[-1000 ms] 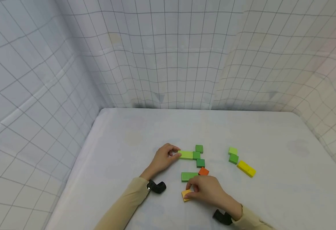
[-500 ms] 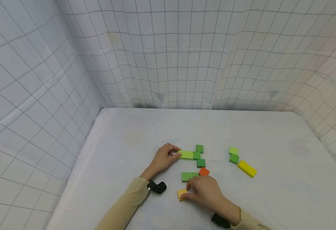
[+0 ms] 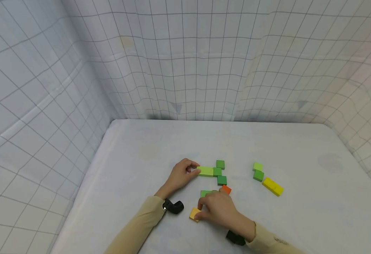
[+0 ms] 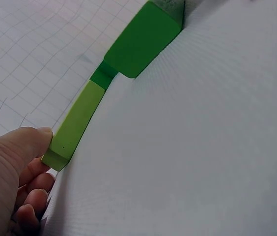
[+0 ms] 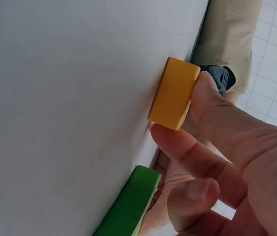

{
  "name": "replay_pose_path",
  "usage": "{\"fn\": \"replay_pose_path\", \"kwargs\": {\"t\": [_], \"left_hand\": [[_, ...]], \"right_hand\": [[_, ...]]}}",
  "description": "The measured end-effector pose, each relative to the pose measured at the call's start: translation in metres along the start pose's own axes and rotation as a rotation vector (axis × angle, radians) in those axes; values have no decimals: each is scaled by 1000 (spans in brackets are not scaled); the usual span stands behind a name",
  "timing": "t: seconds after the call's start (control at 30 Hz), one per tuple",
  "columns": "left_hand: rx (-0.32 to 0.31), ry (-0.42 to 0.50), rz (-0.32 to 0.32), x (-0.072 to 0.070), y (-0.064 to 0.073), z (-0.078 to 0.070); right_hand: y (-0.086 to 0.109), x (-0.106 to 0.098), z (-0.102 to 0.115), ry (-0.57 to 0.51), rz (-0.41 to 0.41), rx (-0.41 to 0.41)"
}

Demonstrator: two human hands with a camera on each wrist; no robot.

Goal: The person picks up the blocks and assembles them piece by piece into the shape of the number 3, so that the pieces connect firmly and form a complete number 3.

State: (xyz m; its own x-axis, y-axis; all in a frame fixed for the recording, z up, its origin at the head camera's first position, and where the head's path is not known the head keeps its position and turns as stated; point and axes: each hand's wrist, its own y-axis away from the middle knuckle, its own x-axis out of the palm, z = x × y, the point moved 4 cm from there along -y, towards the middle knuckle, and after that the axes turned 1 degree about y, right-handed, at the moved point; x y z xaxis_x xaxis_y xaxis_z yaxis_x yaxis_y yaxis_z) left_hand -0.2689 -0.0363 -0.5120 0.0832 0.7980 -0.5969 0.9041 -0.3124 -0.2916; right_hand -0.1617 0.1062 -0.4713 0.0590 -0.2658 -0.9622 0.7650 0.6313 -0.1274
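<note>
My left hand (image 3: 179, 175) pinches the near-left end of a lime-green rectangular block (image 3: 206, 171) lying flat. In the left wrist view the thumb is on one side of this block (image 4: 77, 123), a finger behind it. Its other end meets a small green block (image 3: 217, 171), with two more green blocks, one at the back (image 3: 220, 164) and one in front (image 3: 221, 180). My right hand (image 3: 220, 209) pinches a yellow-orange block (image 3: 193, 214) between thumb and index finger, seen close in the right wrist view. That hand partly hides a green rectangular block (image 3: 205, 193).
An orange-red block (image 3: 226, 189) lies just behind the right hand. Farther right are a lime block (image 3: 257, 166), a green block (image 3: 258, 175) and a yellow bar (image 3: 272, 186). A white table (image 3: 147, 141) bears them, with gridded cloth walls (image 3: 185, 63) around it.
My right hand has shifted left along the table with the yellow-orange block, which has turned somewhat. It now covers more of the green rectangular block. My left hand stays in place.
</note>
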Motion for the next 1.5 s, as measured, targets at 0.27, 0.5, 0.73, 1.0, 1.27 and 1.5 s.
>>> {"fn": "replay_pose_path", "kwargs": {"t": [0.27,0.5,0.73,1.0,1.27,1.5], "left_hand": [[9,-19,-12,1,-1,3],[14,-19,-9,0,-1,2],[22,-24,-11,0,-1,1],[23,-19,-18,0,-1,2],[16,3,-5,0,-1,2],[26,1,-11,0,-1,2]], "right_hand": [[-13,-3,3,195,-112,-14],[-19,-4,1,354,-199,26],[-28,-5,-7,339,-153,113],[-36,-5,-15,314,-141,143],[-39,-5,-23,194,-102,169],[-38,-5,-26,139,-134,141]]}}
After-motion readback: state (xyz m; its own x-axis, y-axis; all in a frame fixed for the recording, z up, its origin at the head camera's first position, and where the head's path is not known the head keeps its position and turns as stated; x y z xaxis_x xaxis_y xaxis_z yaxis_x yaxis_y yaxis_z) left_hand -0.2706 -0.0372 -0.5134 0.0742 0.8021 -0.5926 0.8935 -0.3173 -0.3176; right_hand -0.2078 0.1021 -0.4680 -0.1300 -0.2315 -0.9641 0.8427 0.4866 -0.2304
